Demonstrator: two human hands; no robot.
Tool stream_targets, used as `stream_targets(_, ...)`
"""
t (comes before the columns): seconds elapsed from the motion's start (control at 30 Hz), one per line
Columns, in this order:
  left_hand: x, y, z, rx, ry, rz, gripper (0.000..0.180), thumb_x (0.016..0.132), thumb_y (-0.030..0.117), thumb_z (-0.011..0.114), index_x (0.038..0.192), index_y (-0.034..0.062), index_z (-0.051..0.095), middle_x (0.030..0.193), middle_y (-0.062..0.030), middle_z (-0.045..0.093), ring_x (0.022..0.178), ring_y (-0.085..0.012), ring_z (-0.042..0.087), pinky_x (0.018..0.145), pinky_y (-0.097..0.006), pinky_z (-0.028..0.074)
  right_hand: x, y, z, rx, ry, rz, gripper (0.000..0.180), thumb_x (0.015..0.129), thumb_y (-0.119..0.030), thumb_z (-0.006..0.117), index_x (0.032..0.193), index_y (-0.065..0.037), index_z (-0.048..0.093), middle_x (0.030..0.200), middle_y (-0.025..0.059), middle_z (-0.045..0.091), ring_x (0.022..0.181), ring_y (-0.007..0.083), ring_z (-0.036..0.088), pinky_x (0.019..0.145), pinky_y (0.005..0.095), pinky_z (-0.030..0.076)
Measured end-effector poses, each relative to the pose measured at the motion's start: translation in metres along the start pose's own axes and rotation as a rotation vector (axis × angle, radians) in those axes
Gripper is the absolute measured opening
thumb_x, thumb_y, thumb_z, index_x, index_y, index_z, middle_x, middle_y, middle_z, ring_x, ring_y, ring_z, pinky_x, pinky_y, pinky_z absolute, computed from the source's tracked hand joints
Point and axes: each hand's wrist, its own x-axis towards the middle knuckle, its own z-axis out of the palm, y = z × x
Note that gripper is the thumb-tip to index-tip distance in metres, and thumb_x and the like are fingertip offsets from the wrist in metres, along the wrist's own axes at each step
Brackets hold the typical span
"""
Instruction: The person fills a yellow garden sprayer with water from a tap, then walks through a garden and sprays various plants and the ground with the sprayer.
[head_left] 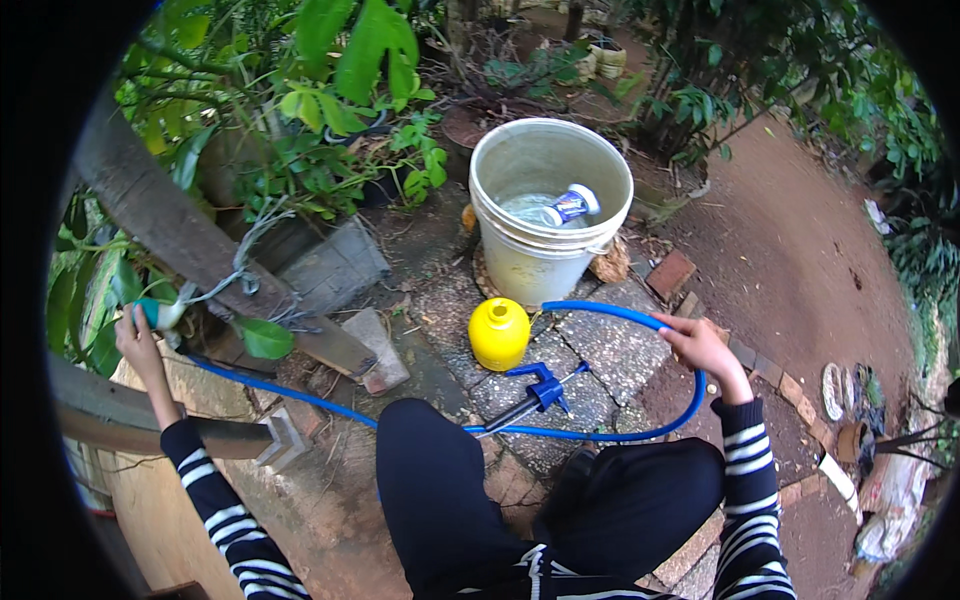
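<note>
My left hand [142, 348] is out at the far left, its fingers closed on the teal handle of a tap [150, 312]. A blue hose [640, 436] runs from below the tap, behind my knee, and curves round on the right. My right hand [704, 352] pinches the hose some way back from its free end. That end lies beside the mouth of a yellow sprayer bottle [498, 338], which stands upright with its top off. In front of my knees, a blue sprayer pump head [543, 388] with a dark cylinder rests on the paving.
Beyond the bottle stands a white bucket [535, 268] with water and a white-and-blue container [573, 206] in it. A wooden post [215, 225] leans at the left, near concrete blocks [375, 350]. Plants crowd the back. Sandals [832, 391] lie at the far right.
</note>
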Motion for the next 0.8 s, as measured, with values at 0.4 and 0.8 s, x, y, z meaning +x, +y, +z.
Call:
stream_targets(0.4, -0.001, -0.045, -0.005, 0.086, -0.244, -0.073, 0.043, 0.099, 0.032, 0.036, 0.121, 0.0013, 0.056, 0.119, -0.0209, 0.054, 0.109, -0.0321, 0.048, 0.096, -0.038, 0.033, 0.049, 0.281, 0.099, -0.572, 0.54, 0.668, 0.093, 0.072, -0.021, 0.066, 0.145, -0.009, 0.011, 0.142, 0.0292, 0.021, 0.134, 0.0445, 0.019, 0.103, 0.0579, 0.025)
stream_targets(0.8, -0.079, 0.192, 0.02, 0.275, 0.289, 0.056, 0.049, 0.088, 0.021, 0.059, 0.125, -0.0044, 0.04, 0.12, -0.019, 0.047, 0.113, -0.0336, 0.044, 0.098, -0.046, 0.033, 0.096, 0.175, 0.304, -0.797, -0.04, -0.362, 0.038, 0.089, -0.016, 0.043, 0.126, -0.012, 0.047, 0.129, 0.0062, 0.048, 0.12, 0.0238, 0.045, 0.107, 0.0588, 0.019)
